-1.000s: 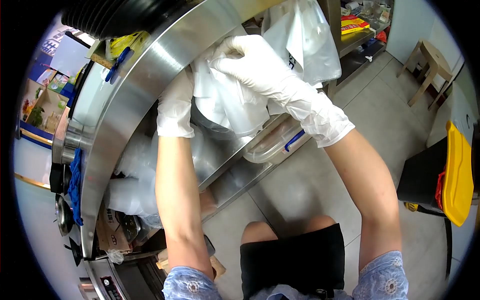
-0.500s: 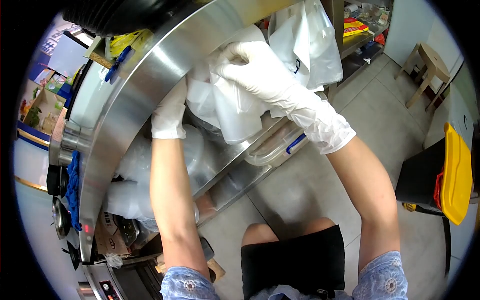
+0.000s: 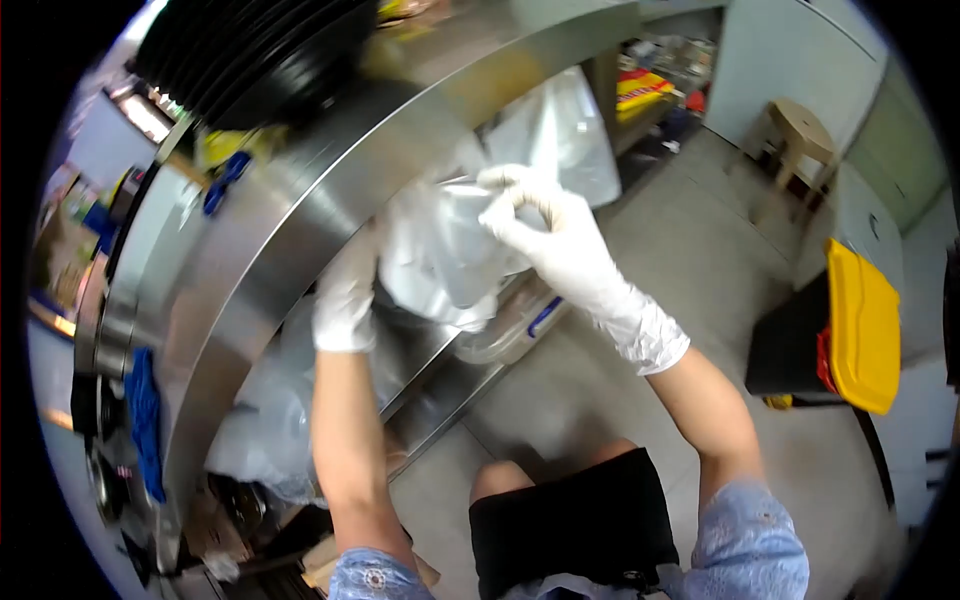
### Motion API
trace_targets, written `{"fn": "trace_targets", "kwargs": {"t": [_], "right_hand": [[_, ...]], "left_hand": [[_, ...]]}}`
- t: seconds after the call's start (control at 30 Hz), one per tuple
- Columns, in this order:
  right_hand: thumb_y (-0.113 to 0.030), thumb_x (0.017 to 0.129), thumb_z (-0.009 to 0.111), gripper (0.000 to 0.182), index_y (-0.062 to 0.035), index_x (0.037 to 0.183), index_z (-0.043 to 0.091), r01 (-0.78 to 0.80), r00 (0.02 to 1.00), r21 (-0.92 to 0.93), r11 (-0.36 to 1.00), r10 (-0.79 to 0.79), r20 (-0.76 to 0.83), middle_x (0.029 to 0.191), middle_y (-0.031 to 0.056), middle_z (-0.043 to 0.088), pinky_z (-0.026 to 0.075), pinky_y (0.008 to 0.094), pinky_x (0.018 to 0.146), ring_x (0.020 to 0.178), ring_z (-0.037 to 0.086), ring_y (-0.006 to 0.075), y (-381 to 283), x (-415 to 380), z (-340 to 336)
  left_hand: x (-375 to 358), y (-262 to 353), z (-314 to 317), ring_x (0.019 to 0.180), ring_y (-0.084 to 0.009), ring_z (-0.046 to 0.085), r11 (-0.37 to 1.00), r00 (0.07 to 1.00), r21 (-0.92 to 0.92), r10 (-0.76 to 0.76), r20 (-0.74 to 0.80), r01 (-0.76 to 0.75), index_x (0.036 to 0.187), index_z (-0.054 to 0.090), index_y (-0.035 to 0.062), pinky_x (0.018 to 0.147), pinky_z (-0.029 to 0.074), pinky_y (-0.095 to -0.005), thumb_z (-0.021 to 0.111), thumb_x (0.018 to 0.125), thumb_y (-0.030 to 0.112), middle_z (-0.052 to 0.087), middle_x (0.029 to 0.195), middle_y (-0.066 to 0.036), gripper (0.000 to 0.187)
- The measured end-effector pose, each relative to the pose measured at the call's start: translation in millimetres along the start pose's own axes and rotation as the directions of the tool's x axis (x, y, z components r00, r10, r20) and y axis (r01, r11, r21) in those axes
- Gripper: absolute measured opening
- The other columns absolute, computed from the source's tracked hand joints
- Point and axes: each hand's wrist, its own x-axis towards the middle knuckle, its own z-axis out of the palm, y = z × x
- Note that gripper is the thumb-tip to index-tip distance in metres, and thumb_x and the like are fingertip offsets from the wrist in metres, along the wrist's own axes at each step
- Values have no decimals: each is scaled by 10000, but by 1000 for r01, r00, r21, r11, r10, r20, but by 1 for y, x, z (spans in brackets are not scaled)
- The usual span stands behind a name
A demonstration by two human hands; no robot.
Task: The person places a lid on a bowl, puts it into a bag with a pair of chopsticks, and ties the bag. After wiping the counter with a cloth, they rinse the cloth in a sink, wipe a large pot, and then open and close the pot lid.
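White gloves cover both my hands. My right hand point(image 3: 550, 230) is closed, its curled thumb and fingers pinching the upper edge of a translucent plastic bag point(image 3: 450, 245) below the steel counter's rim. My left hand point(image 3: 345, 300) reaches up under that rim, at the left side of the bag; its fingers are blurred and partly hidden, so their grip does not show. Another clear plastic bag point(image 3: 560, 140) hangs from the counter just beyond my right hand.
The curved steel counter point(image 3: 300, 200) carries a stack of black bowls point(image 3: 260, 60) and blue-handled scissors point(image 3: 228, 183). On the shelf below are more plastic bags point(image 3: 270, 430) and a clear lidded box point(image 3: 510, 335). A yellow-lidded bin point(image 3: 865, 330) and a stool point(image 3: 800, 130) stand right.
My right hand has moved lower in view and away from the counter, with the bag's edge drawn along. My left hand sits lower in view. The whole view has shifted and turned slightly.
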Motion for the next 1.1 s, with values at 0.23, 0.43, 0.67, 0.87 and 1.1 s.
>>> {"fn": "trace_targets", "kwargs": {"t": [0.23,0.43,0.67,0.87,1.1], "right_hand": [[-118,824,676,93,-31,810,649,-767,572,221,602,799,-188,802,20,631,457,246,745,774,563,96,19,-139,-93],[-173,755,720,237,13,897,684,-985,-102,173,16,751,-652,756,73,652,480,261,574,644,587,145,-87,-372,-197],[-215,696,711,204,-40,800,700,-925,-88,-109,-365,483,-871,748,126,682,516,358,704,730,658,252,-289,-440,-311],[-182,666,716,177,-48,782,704,-974,-91,-52,-219,596,-798,729,127,682,520,348,690,690,659,230,-285,-392,-415],[-292,701,676,283,-27,800,685,-944,31,-285,-167,816,-578,785,170,669,496,373,696,748,645,267,-254,-294,-515]], "left_hand": [[-47,10,-7,1076,-249,566,932,930,280,-127,-344,230,1148,564,-102,921,428,-347,525,940,212,610,1153,-184,378],[-212,3,-30,1008,-273,594,933,856,317,-301,421,173,1108,592,-37,912,442,-376,531,912,96,629,1091,-171,244],[-303,82,-100,903,-375,613,858,529,514,-447,721,25,1073,650,58,799,485,-430,567,872,214,642,956,-221,268],[-265,120,-40,829,-384,629,566,554,824,-687,470,3,1062,679,139,753,496,-459,572,853,326,650,860,-228,301],[-288,244,131,886,-320,658,660,527,622,-736,424,421,1081,645,14,777,486,-355,584,866,258,662,905,-229,332]]}}
